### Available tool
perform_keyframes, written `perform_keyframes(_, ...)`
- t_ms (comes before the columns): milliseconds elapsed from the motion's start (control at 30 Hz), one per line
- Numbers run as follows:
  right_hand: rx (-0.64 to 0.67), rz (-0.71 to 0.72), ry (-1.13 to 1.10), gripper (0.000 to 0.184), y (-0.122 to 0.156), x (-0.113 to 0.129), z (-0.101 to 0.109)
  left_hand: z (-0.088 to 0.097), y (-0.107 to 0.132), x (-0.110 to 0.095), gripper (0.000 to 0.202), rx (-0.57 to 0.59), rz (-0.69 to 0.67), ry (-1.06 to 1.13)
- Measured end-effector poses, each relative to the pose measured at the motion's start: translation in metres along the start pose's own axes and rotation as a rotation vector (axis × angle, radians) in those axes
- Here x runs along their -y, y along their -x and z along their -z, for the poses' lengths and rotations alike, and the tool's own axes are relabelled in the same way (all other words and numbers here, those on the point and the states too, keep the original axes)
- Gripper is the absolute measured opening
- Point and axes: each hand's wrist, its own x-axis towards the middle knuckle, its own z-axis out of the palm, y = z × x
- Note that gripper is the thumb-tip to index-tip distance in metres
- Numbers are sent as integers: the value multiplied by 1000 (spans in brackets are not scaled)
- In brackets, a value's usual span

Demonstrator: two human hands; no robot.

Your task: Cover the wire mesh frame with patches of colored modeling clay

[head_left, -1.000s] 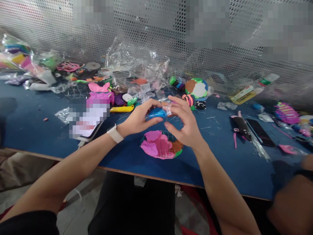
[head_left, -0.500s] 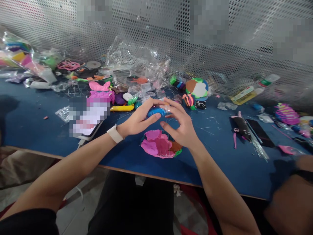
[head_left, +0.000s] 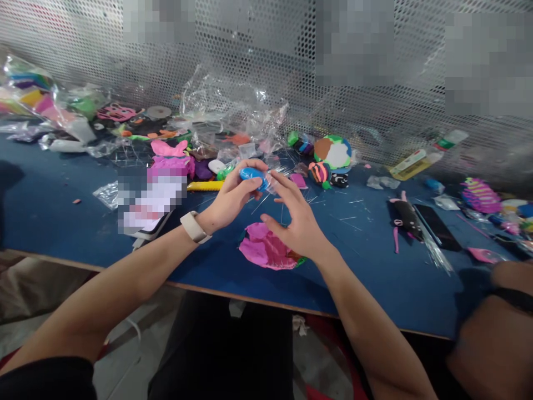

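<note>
Nearest: a flat pink clay piece [head_left: 254, 253], lying on the blue table [head_left: 216, 261]. Past it your right hand [head_left: 297, 219], half spread, thumb apart, fingertips at clear plastic wrapping [head_left: 271, 182]; whether they pinch it, cannot tell. Farther, your left hand [head_left: 235, 194] grips the rounded blue packet [head_left: 247, 173], off the table. Likely step: working its wrapping; next move calls for a sure pinch there.
</note>
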Motion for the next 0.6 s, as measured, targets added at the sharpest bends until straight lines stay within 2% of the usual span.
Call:
perform_keyframes(133, -20, -24, -47, 74, -1, 4, 3, -3, 1, -1, 30, 42, -17, -1)
perform_keyframes(333, -41, -46, 4, 74, -1, 11, -1, -5, 3, -1, 44, -14, 30, 53)
perform_keyframes(433, -58, -45, 61, 73, 0, 10, -4, -5, 3, 1, 41, 6, 51, 61)
perform_keyframes(600, -27, -55, 73, 80, 0, 9, -4, -5, 4, 5, 36, 35, 79, 91)
